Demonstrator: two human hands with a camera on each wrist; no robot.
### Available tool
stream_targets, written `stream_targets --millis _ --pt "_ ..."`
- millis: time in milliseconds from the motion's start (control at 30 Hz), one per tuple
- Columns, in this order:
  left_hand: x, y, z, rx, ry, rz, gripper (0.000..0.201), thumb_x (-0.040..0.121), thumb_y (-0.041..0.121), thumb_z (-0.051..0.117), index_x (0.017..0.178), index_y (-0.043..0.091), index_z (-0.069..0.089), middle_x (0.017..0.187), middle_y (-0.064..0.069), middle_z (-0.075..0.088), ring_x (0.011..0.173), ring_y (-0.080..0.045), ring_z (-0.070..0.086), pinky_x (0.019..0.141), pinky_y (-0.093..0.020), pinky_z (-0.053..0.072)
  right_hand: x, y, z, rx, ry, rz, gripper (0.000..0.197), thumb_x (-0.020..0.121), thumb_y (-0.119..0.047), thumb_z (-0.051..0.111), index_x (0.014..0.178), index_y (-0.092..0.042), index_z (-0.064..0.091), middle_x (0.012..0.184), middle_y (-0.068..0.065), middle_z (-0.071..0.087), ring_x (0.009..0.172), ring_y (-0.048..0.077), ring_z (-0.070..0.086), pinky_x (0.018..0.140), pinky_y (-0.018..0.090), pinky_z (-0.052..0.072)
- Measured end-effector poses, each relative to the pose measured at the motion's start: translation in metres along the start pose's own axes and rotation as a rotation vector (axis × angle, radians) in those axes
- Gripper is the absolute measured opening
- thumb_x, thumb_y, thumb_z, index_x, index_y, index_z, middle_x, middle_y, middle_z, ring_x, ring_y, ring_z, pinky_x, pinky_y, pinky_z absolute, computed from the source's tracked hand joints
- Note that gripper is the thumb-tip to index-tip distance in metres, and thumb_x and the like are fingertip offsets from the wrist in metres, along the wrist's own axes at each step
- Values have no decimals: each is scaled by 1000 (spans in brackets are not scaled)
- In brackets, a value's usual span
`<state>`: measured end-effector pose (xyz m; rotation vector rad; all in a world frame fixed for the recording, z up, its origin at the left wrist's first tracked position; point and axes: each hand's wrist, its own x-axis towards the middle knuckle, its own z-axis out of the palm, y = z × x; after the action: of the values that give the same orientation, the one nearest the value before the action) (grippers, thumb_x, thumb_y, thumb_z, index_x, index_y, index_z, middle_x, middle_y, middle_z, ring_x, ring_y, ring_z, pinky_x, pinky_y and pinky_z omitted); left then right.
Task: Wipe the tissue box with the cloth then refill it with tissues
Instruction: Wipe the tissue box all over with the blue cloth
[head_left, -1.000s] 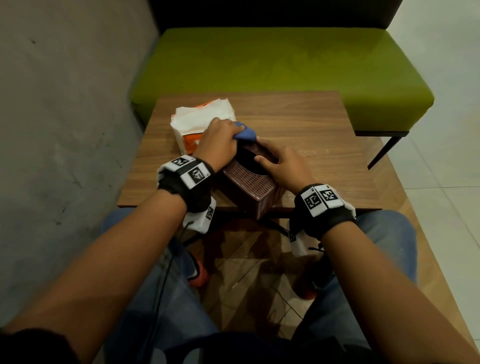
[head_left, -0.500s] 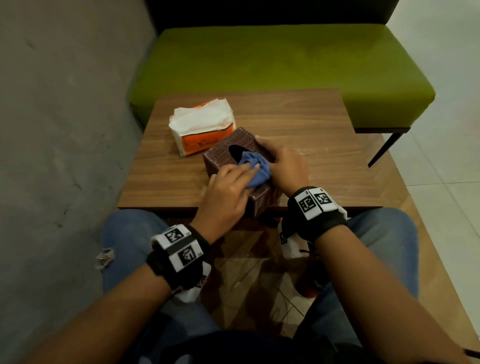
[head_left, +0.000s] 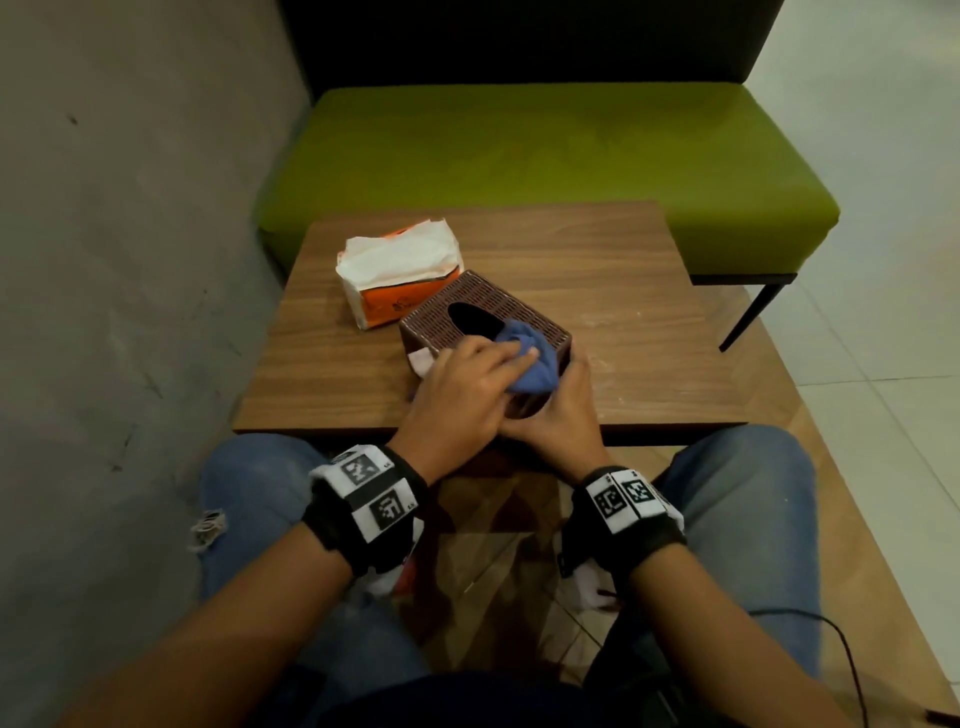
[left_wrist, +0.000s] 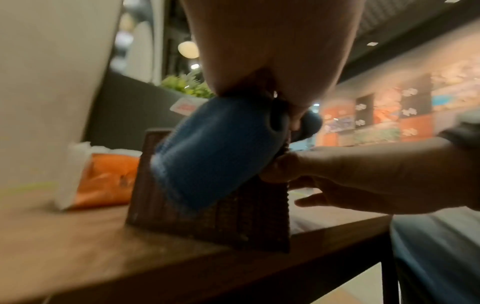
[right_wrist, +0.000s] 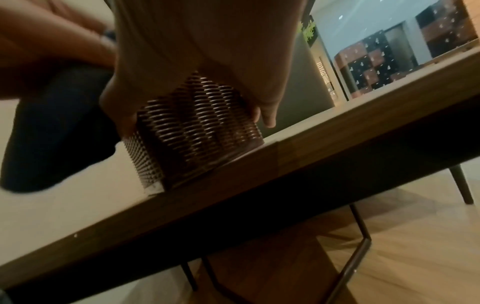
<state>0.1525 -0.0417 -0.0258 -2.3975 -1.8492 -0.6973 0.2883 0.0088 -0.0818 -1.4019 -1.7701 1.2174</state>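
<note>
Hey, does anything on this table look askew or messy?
Yes: the tissue box sits turned at an angle near the table's front edge, and the tissue pack behind it is torn open, tissues exposed.

No readable text in any view. Orange tissue pack (head_left: 399, 283) has a small print or logo on its front face, too blurred to read. Left wristband (head_left: 371, 493) and right wristband (head_left: 623, 499) carry black-and-white square marker codes plus tiny characters at the patch corners, too small to make out. White-and-red tag (left_wrist: 187, 106) behind the box in the left wrist view: blurred, illegible.
</note>
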Motion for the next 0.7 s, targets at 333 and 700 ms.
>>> stream_targets --millis 333,700 --pt "77 -54 4 164 -153 -305 43 96 21 42 139 18 41 141 -6 48 119 -31 43 96 -41 36 -3 -2 3 -136 125 -86 125 44 -38 94 141 0 25 138 11 37 132 22 37 111 34 35" --pt "3 -7 3 -46 -20 90 48 81 21 41 125 14 59 124 -5 63 100 -20 45 80 -33 34 -5 -4 3 -33 37 -101 120 44 -48 82 142 -22 18 141 8 34 133 23 38 113 35 35"
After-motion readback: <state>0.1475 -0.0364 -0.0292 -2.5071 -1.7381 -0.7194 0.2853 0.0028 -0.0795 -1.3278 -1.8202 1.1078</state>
